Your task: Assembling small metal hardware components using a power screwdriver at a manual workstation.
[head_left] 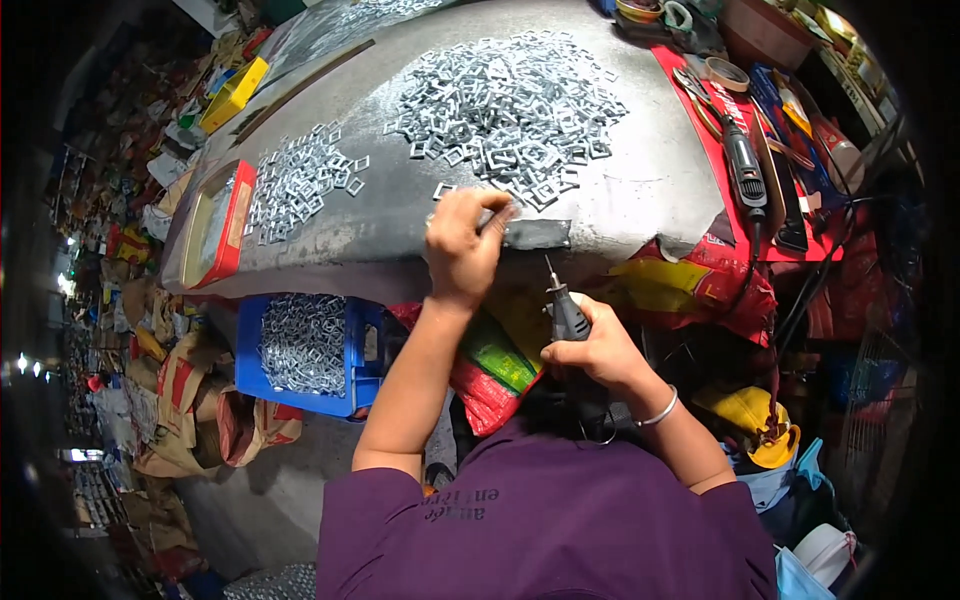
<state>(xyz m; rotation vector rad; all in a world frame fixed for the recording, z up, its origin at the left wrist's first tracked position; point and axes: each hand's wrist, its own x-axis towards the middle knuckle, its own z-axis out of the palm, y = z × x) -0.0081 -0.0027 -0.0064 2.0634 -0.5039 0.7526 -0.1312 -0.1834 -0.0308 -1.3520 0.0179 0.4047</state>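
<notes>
Metal clips point(510, 100) beyond left hand point(462, 245)

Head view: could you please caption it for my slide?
Left hand picks a metal clip from the big pile; right hand holds a rotary tool.

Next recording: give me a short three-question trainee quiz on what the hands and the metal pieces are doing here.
1. True or false: the right hand holds a rotary tool with its bit pointing up toward the table.
2. Where is the left hand?
A. in the blue crate
B. at the table's near edge, by the big pile of metal pieces
C. on the red tin
3. Fill in: the blue crate holds more ____ pieces.

Key: 1 true; 2 B; 3 metal.
</notes>
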